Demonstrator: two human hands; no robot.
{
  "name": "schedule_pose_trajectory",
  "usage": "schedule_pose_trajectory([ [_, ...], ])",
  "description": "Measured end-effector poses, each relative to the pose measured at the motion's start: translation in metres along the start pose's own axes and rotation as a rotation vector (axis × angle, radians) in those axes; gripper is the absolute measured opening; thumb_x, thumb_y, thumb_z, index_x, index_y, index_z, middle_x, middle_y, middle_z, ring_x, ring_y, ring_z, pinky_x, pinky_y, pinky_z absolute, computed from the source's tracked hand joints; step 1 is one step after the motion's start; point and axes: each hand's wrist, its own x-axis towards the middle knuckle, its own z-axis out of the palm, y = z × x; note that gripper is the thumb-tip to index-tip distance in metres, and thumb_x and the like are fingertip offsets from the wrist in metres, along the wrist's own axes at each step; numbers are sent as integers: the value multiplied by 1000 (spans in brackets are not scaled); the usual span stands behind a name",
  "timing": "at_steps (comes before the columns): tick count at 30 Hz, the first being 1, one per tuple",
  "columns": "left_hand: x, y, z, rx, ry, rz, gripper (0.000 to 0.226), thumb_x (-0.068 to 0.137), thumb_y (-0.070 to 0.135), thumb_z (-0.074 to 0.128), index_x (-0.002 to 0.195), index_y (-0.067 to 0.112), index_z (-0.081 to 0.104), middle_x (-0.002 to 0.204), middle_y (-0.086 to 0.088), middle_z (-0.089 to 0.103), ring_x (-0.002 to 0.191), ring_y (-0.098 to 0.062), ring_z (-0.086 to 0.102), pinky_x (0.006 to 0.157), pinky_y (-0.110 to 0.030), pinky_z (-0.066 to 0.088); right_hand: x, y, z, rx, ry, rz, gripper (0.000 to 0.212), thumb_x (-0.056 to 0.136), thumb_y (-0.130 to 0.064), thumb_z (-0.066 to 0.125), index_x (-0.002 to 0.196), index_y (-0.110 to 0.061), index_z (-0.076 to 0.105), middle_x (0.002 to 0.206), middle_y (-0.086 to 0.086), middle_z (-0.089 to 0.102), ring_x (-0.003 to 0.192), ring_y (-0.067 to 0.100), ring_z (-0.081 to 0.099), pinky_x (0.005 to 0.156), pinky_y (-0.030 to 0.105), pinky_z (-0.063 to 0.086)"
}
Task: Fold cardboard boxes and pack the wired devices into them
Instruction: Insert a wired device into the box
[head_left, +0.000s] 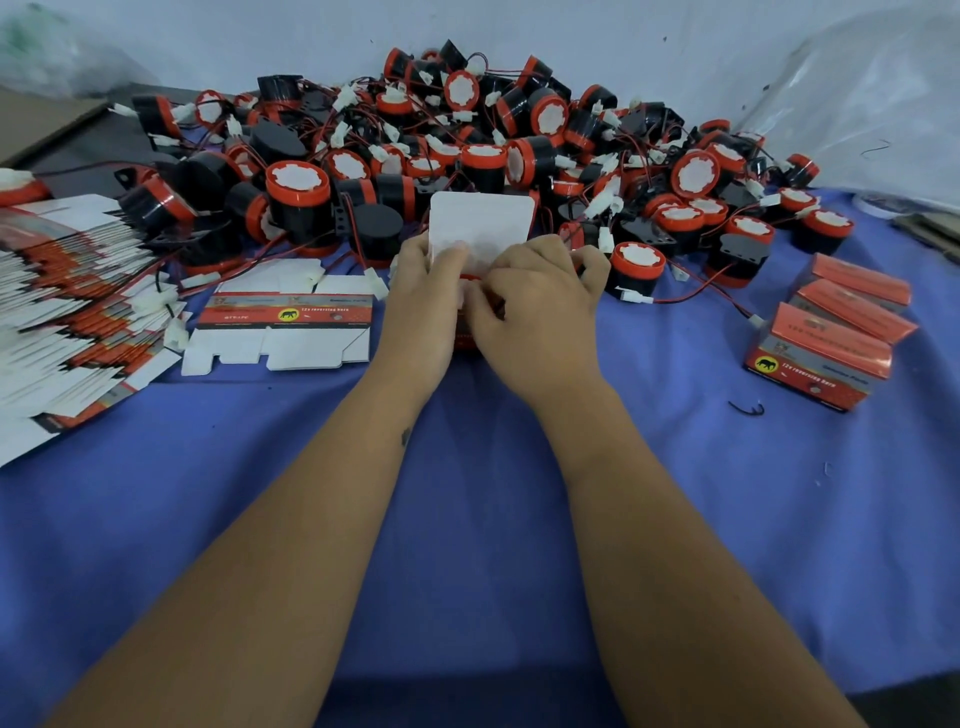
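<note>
Single head cam, looks fwd and down, close over hands (498, 296); edges perhaps distorted.

Table cover (467, 519) was blue cloth, matt, faintly creased. Devices (298, 202) looked like glossy black and red plastic, with a matt white face on each. Their connectors (605, 202) were white plastic on thin insulated wires. Flat blanks (283, 332) and folded boxes (821, 358) were printed card, slight sheen outside, plain matt white inside.
</note>
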Motion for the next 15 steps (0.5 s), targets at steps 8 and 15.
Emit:
schedule_pose_trajectory([
  [8, 0, -4, -1, 119, -20, 40, 35, 92, 5, 54, 113, 32, 47, 116, 4, 62, 99, -6, 59, 72, -17, 47, 4, 2, -7, 444, 332, 319, 10, 82, -10, 56, 76, -11, 64, 86, 0, 59, 84, 14, 52, 77, 23, 36],
  [15, 3, -5, -2, 137, -2, 46, 37, 93, 4, 51, 116, 32, 48, 103, 17, 60, 87, 3, 58, 55, -3, 42, 17, 34, -11, 1134, 128, 1123, 29, 92, -11, 59, 120, -6, 55, 94, 1, 62, 78, 14, 56, 60, 24, 41],
])
